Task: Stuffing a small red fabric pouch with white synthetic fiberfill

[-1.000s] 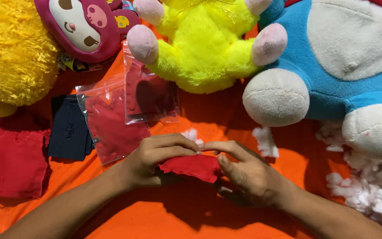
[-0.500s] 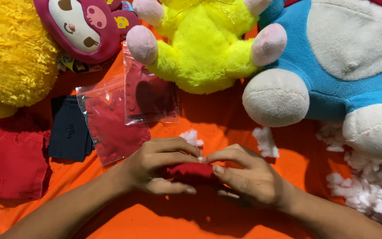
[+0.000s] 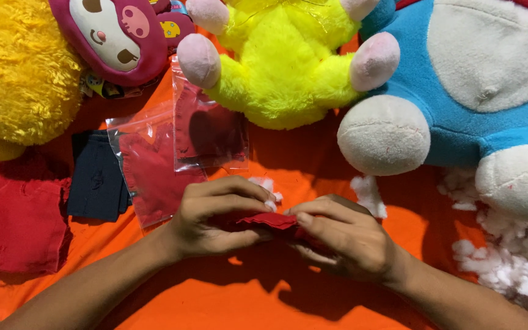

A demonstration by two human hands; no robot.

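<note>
Orange cloth [image 3: 215, 305] covers the whole work surface. Top right: blue-and-white plush toy [image 3: 478, 79], its white feet toward the hands. Top left: shaggy yellow plush [image 3: 16, 73]. Top centre: bright yellow plush toy [image 3: 282, 67] with pink paws. Between the two yellow ones: maroon plush head [image 3: 114, 36] with a pale face. Right edge: pile of white stuffing [image 3: 508, 269], with small tufts [image 3: 368, 192] lying near the blue toy's foot. Left edge: red fabric piece [image 3: 16, 226], flat; just beside it a dark navy fabric piece [image 3: 96, 183]. Two clear zip bags [image 3: 209, 131] holding red cloth overlap, lying between the navy piece and the hands.

Left hand [image 3: 215, 217] and right hand [image 3: 343, 238] meet at centre, low over the orange cloth. Both are closed on a small red fabric piece [image 3: 270, 220], pinched between thumb and fingers from either side; it is folded, edge up. A bit of white stuffing [image 3: 267, 186] shows just behind the left fingers.
</note>
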